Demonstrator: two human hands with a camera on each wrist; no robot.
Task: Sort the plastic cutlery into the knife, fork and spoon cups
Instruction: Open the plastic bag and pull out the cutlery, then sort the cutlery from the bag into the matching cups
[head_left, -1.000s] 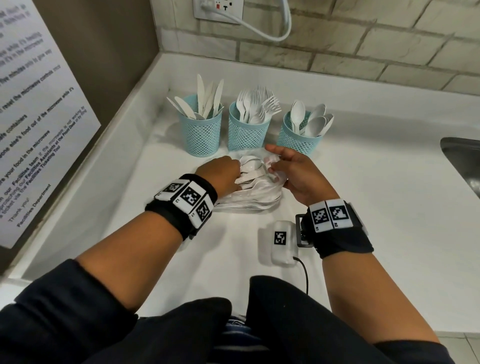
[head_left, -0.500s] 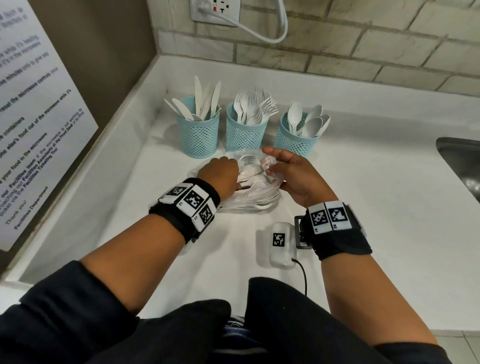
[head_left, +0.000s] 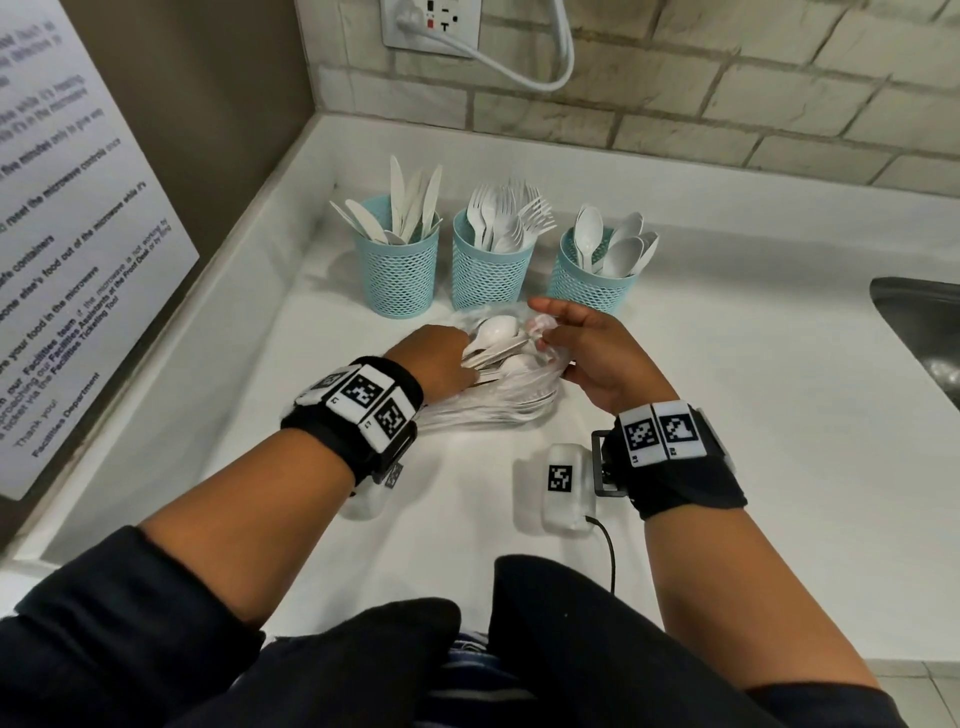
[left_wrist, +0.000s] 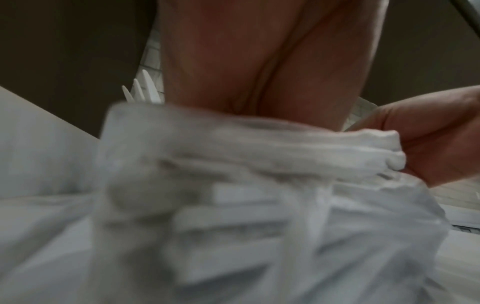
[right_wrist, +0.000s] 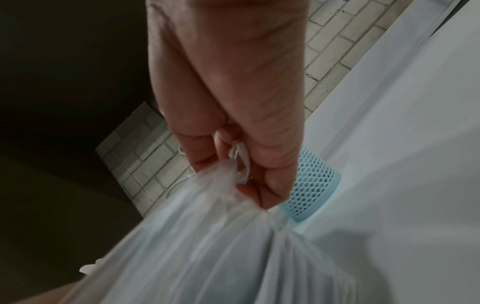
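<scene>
The broad white surface (head_left: 727, 415) carries a clear crumpled plastic bag (head_left: 498, 400) of white plastic cutlery (head_left: 498, 343). Behind the bag stand three pale blue mesh cups: the knife cup (head_left: 397, 270) to its rear left, the fork cup (head_left: 491, 270) straight behind, the spoon cup (head_left: 589, 280) to its rear right. The left hand (head_left: 434, 364) reaches into the bag's left side, fingers curled among the cutlery handles; what it grips I cannot tell. The right hand (head_left: 597, 353) pinches the bag's bunched rim (right_wrist: 240, 164) on its right side.
</scene>
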